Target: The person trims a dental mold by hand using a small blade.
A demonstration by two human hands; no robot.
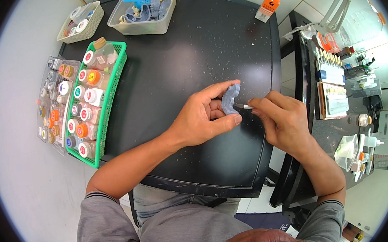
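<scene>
A: How does the blue-grey curved piece (230, 101) lie?

B: It's held over the black counter (176, 55), on the right-hand half. Its long axis runs nearly front to back: 1 end points away from the person, leaning slightly right, and the other comes back toward the body. The curve bows left.

A: And the hands?

B: The left hand (205, 115) is curled around the piece and grips it, thumb at the near end, index finger stretched to the far end, the other fingers bent in at its left side. The right hand (283, 117) is closed in a pinch on a slim tool (244, 106). That points left, its tip at the piece's right edge; I can't tell how hard it presses.

A: Any writing?

B: Jars (106, 57) in the green basket (112, 94) have round labels (94, 77) in red, green and yellow, print too small to make out. An orange-and-white box (267, 8) at the far right corner bears a dark mark.
</scene>
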